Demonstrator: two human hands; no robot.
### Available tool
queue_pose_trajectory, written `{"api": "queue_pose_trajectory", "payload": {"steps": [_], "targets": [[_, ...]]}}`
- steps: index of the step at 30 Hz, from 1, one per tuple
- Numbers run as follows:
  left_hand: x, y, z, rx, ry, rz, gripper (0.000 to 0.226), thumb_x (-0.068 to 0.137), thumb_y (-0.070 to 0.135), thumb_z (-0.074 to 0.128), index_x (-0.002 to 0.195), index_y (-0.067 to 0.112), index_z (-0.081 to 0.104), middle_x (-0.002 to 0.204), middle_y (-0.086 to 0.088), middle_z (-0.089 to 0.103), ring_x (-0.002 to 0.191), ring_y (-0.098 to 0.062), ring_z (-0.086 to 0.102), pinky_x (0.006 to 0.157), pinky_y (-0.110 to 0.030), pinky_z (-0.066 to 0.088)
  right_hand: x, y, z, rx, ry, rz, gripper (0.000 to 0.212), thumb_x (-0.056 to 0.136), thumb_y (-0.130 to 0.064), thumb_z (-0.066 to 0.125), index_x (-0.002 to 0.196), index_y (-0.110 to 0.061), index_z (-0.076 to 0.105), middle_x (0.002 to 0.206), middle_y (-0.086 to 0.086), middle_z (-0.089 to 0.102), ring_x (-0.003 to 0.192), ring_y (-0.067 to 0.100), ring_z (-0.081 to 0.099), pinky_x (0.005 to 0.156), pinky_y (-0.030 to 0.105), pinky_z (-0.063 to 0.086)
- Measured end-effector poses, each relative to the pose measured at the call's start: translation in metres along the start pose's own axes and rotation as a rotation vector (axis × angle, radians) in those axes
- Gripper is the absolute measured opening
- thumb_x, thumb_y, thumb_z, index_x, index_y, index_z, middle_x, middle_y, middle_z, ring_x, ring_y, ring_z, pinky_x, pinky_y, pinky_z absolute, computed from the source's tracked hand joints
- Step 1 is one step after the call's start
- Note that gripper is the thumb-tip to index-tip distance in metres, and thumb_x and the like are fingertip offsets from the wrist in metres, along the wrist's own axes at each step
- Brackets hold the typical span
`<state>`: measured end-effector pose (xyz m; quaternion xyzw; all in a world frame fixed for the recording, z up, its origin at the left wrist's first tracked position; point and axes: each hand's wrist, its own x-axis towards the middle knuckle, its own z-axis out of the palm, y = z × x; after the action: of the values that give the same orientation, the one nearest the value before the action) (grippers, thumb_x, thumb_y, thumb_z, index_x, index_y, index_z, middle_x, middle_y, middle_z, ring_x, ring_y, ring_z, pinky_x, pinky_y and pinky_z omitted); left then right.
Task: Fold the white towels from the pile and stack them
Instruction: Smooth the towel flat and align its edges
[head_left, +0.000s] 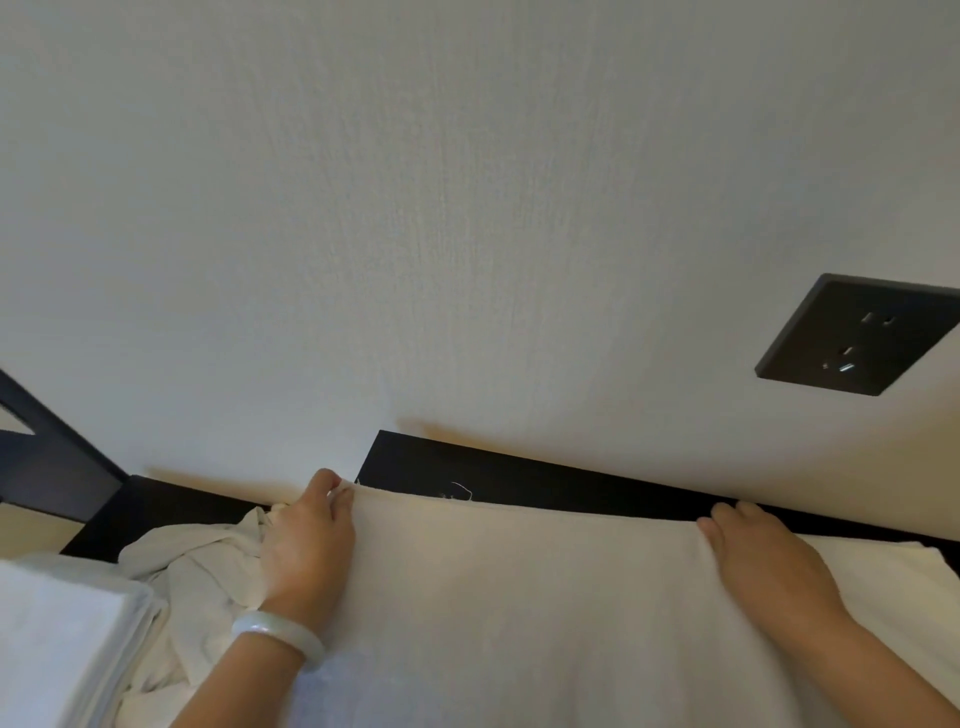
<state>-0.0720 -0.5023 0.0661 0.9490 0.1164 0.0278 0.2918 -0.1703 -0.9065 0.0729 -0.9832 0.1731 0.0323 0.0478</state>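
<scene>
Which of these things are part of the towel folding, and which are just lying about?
Part of the job: spread white towel, held at its far edge by left hand and right hand; crumpled white towel pile; folded white towel stack.

Just there: black square wall socket; pale smooth bangle; black surface.

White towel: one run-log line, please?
left hand: pinches flat white cloth towel corner | right hand: grips its far edge | crumpled white towel pile: at left
</scene>
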Motion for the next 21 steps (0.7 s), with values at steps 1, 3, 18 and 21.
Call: {"api": "queue_pose_trajectory", "payload": {"steps": [1,3,18,21], "targets": [[0.000,0.000,0.000,-0.010,-0.001,0.007,0.014,0.102,0.040,0.038,0.103,0.030,0.048,0.076,-0.007,0.059,0.082,-0.030,0.054,0.066,-0.038,0.046,-0.002,-0.005,-0.004,-0.041,-0.006,0.018,0.029,0.107,-0.034,0.024,0.083,-0.030,0.040,0.089,-0.012,0.043,0.092,0.011,0.051,0.069,0.028,0.034],[0.000,0.000,-0.001,-0.004,0.012,0.030,0.014,0.102,0.038,0.039,0.102,0.027,0.049,0.071,-0.004,0.059,0.077,-0.029,0.055,0.066,-0.037,0.047,-0.006,-0.022,-0.014,-0.200,0.060,0.042,0.028,0.106,-0.033,0.023,0.100,-0.028,0.050,0.105,-0.007,0.052,0.105,0.015,0.053,0.082,0.029,0.036],[-0.001,0.004,-0.002,0.060,0.029,0.045,0.018,0.102,0.035,0.036,0.100,0.022,0.048,0.066,0.001,0.054,0.068,-0.027,0.049,0.067,-0.038,0.048,-0.054,-0.187,0.021,-0.023,-0.086,-0.409,0.072,0.095,-0.060,0.009,0.155,-0.024,0.026,0.163,0.002,0.021,0.150,0.031,0.014,0.115,0.052,0.003],[-0.004,0.009,-0.008,0.029,0.006,0.042,0.021,0.102,0.035,0.037,0.106,0.019,0.050,0.077,-0.001,0.059,0.070,-0.024,0.053,0.069,-0.037,0.045,-0.055,-0.187,0.034,-0.068,-0.104,-0.487,0.071,0.088,-0.066,-0.007,0.153,-0.036,-0.015,0.164,-0.009,-0.018,0.149,0.021,-0.022,0.117,0.054,-0.015]]}}
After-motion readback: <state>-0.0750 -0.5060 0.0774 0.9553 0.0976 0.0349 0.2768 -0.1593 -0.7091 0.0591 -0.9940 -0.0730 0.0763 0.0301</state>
